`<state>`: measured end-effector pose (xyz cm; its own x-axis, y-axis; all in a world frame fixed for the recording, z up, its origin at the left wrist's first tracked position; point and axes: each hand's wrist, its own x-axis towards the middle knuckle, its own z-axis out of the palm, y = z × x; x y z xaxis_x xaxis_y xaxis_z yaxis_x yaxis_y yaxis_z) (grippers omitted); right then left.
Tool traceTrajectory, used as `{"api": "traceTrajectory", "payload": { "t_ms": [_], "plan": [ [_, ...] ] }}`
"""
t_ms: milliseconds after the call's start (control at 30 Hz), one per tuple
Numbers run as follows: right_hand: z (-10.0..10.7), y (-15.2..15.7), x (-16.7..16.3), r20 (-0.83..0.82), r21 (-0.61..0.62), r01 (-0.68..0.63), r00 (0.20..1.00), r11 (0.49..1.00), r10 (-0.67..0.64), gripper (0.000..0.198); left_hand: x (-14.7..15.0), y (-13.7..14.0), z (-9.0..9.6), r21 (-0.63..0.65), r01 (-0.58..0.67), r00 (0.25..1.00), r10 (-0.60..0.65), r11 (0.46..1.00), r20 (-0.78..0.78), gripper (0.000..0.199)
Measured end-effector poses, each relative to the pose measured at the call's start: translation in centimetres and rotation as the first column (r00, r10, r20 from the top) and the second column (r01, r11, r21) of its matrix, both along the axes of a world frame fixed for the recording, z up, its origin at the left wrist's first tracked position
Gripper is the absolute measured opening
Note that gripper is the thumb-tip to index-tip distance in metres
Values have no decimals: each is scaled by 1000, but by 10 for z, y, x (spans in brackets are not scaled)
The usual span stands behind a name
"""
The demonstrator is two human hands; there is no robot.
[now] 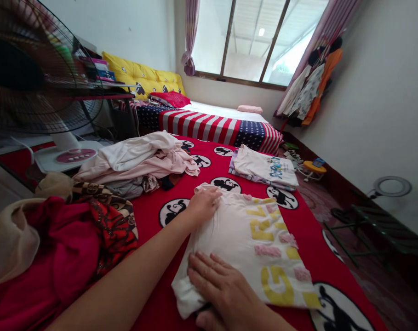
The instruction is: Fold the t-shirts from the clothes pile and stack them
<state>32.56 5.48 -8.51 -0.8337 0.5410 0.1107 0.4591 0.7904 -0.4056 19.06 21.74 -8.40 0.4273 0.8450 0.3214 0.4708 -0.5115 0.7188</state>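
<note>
A white T-shirt (229, 234) with yellow letters and pink fuzzy patches lies folded on the red bedspread (150, 230) in front of me. My left hand (205, 204) rests on the shirt's far left corner, fingers stretched over the cloth. Nearer to me, my right hand (222, 282) lies on the shirt's near left edge. Its fingers are extended flat, and the thumb sits apart at the lower edge. Both palms face down, touching the fabric.
Folded shirts (264, 168) lie stacked beyond. Loose pale clothes (136, 156) and a red and pink heap (67, 234) are on the left. A fan (39, 82) stands there too. Behind are another bed (202, 122) and a window; a dark rack (384, 225) stands right.
</note>
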Motion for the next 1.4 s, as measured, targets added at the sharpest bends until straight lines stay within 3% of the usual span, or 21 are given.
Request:
{"api": "traceTrajectory", "payload": {
  "t_ms": [100, 167, 300, 333, 400, 467, 533, 600, 667, 767, 833, 900, 1033, 1100, 1133, 1167, 1233, 1267, 1300, 1333, 1400],
  "plan": [
    [4, 5, 2, -8, -38, -19, 1000, 999, 19, 69, 21, -23, 3, 87, 74, 997, -77, 993, 30, 37],
    [3, 5, 2, -33, -53, -31, 999, 998, 29, 69, 31, -33, -2, 62, 134, 990, -136, 989, 31, 44],
    [-1, -5, 4, -310, -65, -110, 947, 992, 85, 39, 34, -36, -23, 0, 0, 1000, 0, 1000, -7, 70],
    [0, -7, 5, -407, -79, -85, 912, 993, 46, 32, 33, -34, -28, 12, -29, 1000, 29, 999, -6, 76],
    [7, -4, 7, -547, -141, 93, 822, 986, -155, 26, 32, -32, -33, 47, -58, 998, 60, 997, -33, 87],
    [18, 11, 9, -565, -210, 343, 722, 916, -400, 29, 31, -31, -34, 87, -76, 984, 89, 993, -156, 92],
    [26, 37, 14, -455, -228, 489, 711, 842, -536, 43, 32, -33, -32, 132, -120, 925, 159, 984, -346, 90],
    [27, 66, 26, -222, -176, 526, 802, 832, -554, 59, 33, -35, -30, 185, -176, 841, 245, 967, -482, 89],
    [19, 89, 47, 44, -51, 575, 818, 816, -573, 66, 34, -38, -28, 224, -224, 794, 311, 949, -523, 97],
    [2, 106, 87, 241, 186, 699, 648, 690, -722, 67, 35, -39, -27, 235, -254, 787, 341, 938, -515, 113],
    [-7, 108, 108, 293, 270, 759, 521, 593, -801, 67, 36, -39, -27, 219, -262, 791, 339, 940, -509, 117],
    [-10, 109, 119, 329, 307, 785, 443, 538, -834, 68, 36, -39, -26, 204, -268, 797, 336, 941, -502, 119],
    [-2, 110, 106, 351, 365, 821, 315, 438, -882, 74, 36, -40, -25, 187, -271, 811, 328, 944, -484, 119],
    [6, 109, 86, 277, 430, 810, 303, 400, -912, 74, 36, -40, -25, 186, -268, 817, 326, 945, -475, 120],
    [10, 109, 76, 223, 459, 785, 352, 416, -909, 73, 36, -40, -25, 186, -268, 819, 326, 945, -472, 119],
    [12, 108, 66, 183, 473, 743, 443, 474, -878, 70, 36, -40, -25, 186, -268, 819, 325, 945, -472, 117],
    [15, 107, 51, 190, 423, 609, 664, 670, -723, 65, 36, -39, -25, 182, -262, 814, 318, 948, -487, 110],
    [14, 108, 48, 223, 360, 548, 735, 755, -640, 64, 36, -39, -25, 182, -260, 809, 317, 948, -494, 107],
    [11, 109, 47, 255, 296, 519, 766, 802, -590, 64, 35, -39, -26, 184, -263, 806, 320, 947, -497, 105],
    [8, 111, 50, 279, 252, 535, 758, 806, -590, 65, 35, -39, -26, 186, -265, 806, 323, 946, -495, 105],
    [1, 115, 62, 298, 247, 662, 643, 708, -705, 65, 35, -38, -26, 187, -271, 813, 329, 944, -481, 108]
  ]
}}
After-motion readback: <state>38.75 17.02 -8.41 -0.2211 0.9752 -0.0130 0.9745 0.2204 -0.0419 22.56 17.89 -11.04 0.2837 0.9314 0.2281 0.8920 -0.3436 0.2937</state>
